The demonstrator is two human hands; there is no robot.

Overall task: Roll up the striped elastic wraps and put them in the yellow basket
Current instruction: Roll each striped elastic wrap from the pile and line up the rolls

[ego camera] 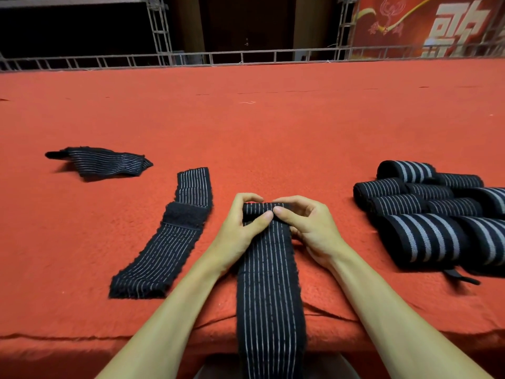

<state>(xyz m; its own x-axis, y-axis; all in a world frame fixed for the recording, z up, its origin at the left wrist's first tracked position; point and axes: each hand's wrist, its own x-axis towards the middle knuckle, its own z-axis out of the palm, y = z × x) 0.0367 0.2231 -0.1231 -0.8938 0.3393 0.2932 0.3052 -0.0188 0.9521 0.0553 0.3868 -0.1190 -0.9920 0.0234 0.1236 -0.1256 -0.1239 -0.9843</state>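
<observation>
Pinching wrap (pixel 269 283) end | left hand (pixel 240 227), right hand (pixel 310 227) | thumbs apparently touching

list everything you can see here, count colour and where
wrap being rolled: one, black with thin white stripes, centre, far end rolled, tail hanging over the near edge
flat wrap: one, same colours, black fastener patch across it, left of centre
crumpled wrap: one, same colours, far left
rolled wraps: a pile, count unclear, black with white or grey stripes, right
table cloth: one, red, covering the table
metal truss: grey, along the far edge
banner: one, red with pale characters, top right
left hand: pinches the rolled end
right hand: pinches the rolled end
</observation>
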